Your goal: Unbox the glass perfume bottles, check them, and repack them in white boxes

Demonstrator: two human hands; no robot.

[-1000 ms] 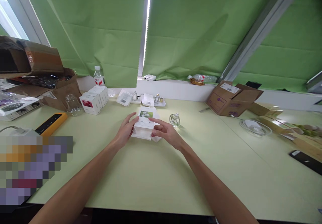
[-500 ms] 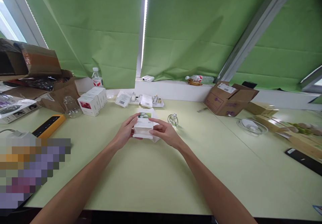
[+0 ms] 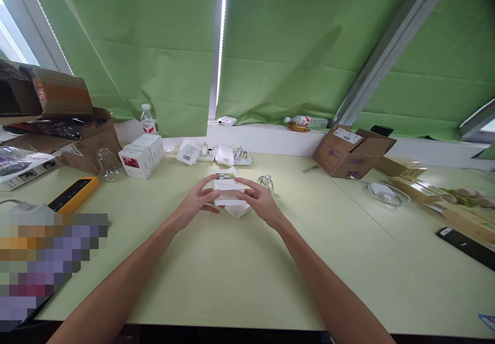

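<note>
Holding the white box [image 3: 229, 190], both hands [image 3: 195, 202] [image 3: 263, 202] (partly) hide its sides.

Bright slit of daylight [image 3: 220, 50] between green blinds [image 3: 278, 34], pixelated patch [image 3: 42, 266] at lower left

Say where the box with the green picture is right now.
In the head view, the box is slightly left of centre, held between the left hand and the right hand; the clear bottle is just beyond the right hand.
</note>
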